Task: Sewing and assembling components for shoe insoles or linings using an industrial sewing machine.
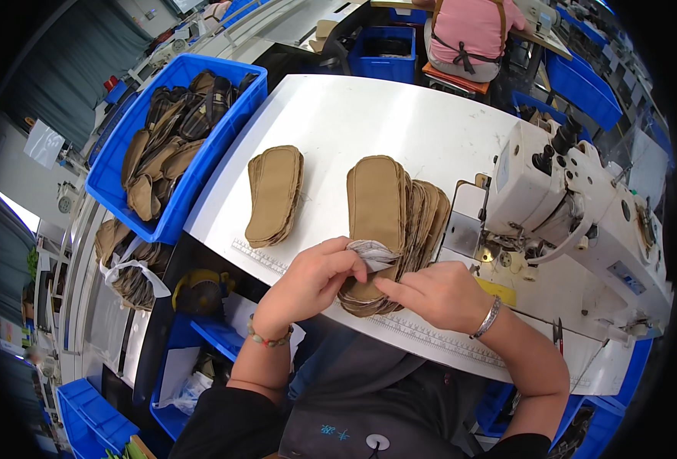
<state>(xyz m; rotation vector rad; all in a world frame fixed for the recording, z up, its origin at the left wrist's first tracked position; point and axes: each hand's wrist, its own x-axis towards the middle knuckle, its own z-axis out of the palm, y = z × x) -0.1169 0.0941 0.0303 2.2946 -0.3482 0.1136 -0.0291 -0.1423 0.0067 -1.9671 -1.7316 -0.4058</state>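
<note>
On the white table lies a fanned stack of tan, sole-shaped fabric pieces (376, 195). Over its near end, my left hand (315, 277) pinches a small grey-white folded piece of cloth (373, 255) between thumb and fingers. My right hand (442, 294) rests on the near right part of the stack, index finger pointing at the tan fabric just below the grey cloth. Its other fingers are curled under, and whether they grip an edge is hidden. A smaller stack of tan pieces (275, 195) lies apart, to the left.
A white sewing machine (575, 222) stands at the right of the table (315, 107). Thread snips (558, 335) lie near the right edge. A blue crate (231, 126) of dark and tan pieces stands at the left. Beyond the table sits a person in pink (468, 34).
</note>
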